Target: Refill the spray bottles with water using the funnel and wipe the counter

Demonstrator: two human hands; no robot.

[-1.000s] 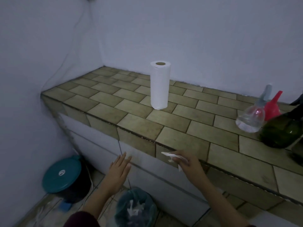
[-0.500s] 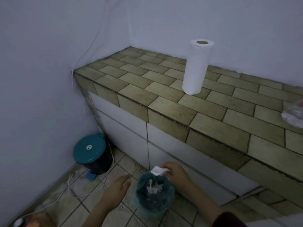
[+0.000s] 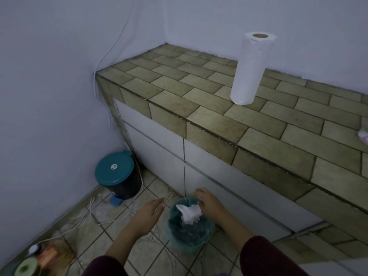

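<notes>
Late stage, I judge: my right hand, fingers loosening, drops the crumpled white paper towel into the green-lined waste bin; left hand open, empty; olive tiled counter apparently wiped; spray bottles unseen.

Paper roll on counter; wad in bin below.
</notes>
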